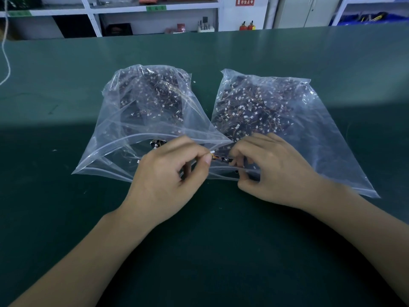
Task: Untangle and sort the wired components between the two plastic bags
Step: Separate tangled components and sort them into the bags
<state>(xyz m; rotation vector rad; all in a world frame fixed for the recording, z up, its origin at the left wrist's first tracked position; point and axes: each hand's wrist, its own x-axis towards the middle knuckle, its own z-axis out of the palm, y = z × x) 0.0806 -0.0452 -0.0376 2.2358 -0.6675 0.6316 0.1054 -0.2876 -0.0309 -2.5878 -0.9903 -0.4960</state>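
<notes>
Two clear zip bags lie side by side on the green table, each holding a heap of small dark components with thin wires and white connectors. The left bag [124, 129] has its mouth open toward me; the right bag [309, 134] lies flat. Between their near corners my left hand [168, 173] pinches the white connector end of one wired component [221, 159] with thumb and forefinger. My right hand [272, 169] pinches the dark end of that same piece, fingers curled over the right bag's mouth. What lies under my right fingers is hidden.
The green table [199, 251] stretches wide on all sides of the bags. A white cord [6, 60] hangs at the far left. Behind the table's far edge stand white shelves [155, 9] with boxes and small items, and a grey cabinet [307, 12].
</notes>
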